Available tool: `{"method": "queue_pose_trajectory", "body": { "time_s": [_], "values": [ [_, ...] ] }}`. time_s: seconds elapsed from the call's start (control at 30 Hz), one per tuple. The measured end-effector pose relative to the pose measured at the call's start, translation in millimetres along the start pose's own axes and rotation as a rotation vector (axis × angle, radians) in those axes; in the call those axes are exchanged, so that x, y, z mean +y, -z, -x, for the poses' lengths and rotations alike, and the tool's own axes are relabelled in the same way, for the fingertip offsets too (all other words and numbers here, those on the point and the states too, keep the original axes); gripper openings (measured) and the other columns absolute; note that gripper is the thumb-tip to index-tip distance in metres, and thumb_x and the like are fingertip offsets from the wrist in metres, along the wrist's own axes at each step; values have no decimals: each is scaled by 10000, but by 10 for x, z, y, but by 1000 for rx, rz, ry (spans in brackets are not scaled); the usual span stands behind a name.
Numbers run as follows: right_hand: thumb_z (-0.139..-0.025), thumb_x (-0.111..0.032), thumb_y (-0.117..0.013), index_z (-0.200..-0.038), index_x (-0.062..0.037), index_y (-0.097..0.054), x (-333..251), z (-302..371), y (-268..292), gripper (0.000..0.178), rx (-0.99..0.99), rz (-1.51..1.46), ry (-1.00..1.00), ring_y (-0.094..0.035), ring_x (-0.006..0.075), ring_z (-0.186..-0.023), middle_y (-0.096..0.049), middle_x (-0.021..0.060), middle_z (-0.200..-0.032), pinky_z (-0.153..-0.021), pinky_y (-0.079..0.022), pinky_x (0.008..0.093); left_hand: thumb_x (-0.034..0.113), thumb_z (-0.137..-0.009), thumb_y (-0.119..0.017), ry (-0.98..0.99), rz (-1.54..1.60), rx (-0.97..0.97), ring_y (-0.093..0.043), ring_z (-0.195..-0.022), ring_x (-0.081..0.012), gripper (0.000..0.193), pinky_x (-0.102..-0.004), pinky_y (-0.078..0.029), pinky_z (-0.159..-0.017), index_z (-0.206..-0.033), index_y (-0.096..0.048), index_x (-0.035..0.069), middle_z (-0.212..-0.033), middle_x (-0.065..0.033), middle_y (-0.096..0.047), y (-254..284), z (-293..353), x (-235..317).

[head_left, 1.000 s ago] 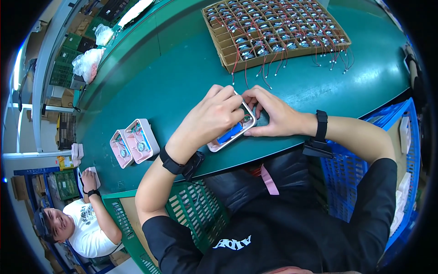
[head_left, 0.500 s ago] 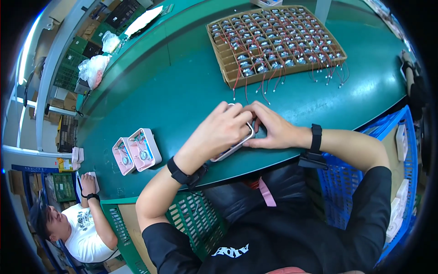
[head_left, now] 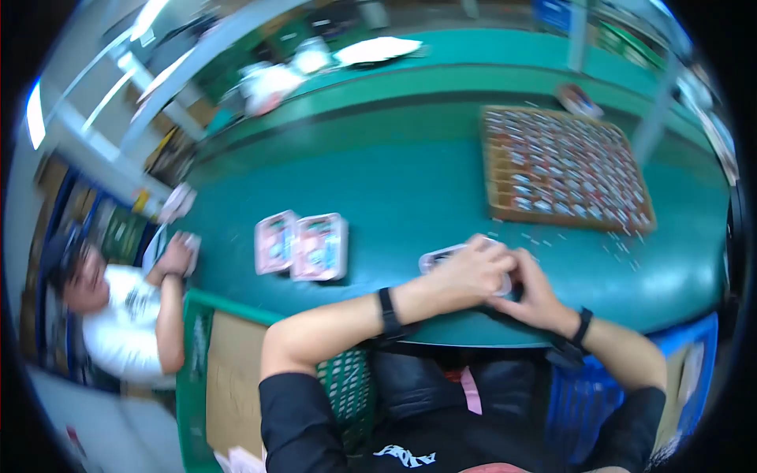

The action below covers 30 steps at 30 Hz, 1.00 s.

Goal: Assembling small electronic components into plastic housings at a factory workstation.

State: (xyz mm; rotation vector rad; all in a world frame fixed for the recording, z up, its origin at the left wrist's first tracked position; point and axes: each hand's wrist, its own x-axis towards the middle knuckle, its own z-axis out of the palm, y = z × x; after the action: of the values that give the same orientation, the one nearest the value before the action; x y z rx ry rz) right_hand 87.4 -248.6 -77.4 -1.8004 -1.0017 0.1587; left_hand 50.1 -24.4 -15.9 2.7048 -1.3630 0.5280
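Close to the table's near edge, my left hand (head_left: 475, 272) lies over a pale pink plastic housing (head_left: 438, 258), fingers bent onto it. Its far-left end sticks out past my knuckles. My right hand (head_left: 535, 293) clasps the right end of that same housing between thumb and fingers. Both hands meet there, and they hide the inside of the housing and whatever my fingertips touch. To the left, two more open pink housings, one (head_left: 274, 244) beside the other (head_left: 319, 251), rest on the table with coloured wires and parts inside.
A divided cardboard tray (head_left: 495, 193) of small wired parts stands at the back right, wires trailing over its front. Below the table are a green crate (head_left: 195, 378) and a blue crate (head_left: 583, 398). A co-worker (head_left: 130, 315) in white sits at the left, one hand on a pale piece.
The whole view has swung and blurred, so the table and tray sit lower and farther right. My hands stay together on the pink housing.
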Motion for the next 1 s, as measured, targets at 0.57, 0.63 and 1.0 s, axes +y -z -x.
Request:
{"method": "queue_pose_trajectory", "body": {
  "time_s": [0.57,0.63,1.0],
  "values": [
    [-794,-115,-894,-1660,-50,-181,-612,-469,192,1123,-382,-19,-287,-520,272,-1429,-467,162,-1538,-1146,-498,425,317,-770,-794,44,170,227,-588,-1164,-312,159,-519,-421,-963,-855,-842,192,-1058,-37,-700,-291,144,-72],
    [-774,-160,-910,-1655,-51,-222,-523,-522,140,1123,-350,-24,-176,-527,292,-1426,-478,166,-1541,-1155,-490,432,310,-747,-799,76,35,120,-605,-1169,-318,176,-533,-430,-1003,-863,-847,187,-1024,-49,-718,-177,79,-38],
    [-804,-464,-853,-1364,-22,-565,-294,-2278,-385,770,146,982,86,-708,450,-1084,-656,257,-1212,-885,-590,552,434,-874,-795,993,-126,-623,-778,-901,-385,387,-518,-616,-787,-863,-803,48,-954,-224,-786,1420,1389,-548]
  ]
}}
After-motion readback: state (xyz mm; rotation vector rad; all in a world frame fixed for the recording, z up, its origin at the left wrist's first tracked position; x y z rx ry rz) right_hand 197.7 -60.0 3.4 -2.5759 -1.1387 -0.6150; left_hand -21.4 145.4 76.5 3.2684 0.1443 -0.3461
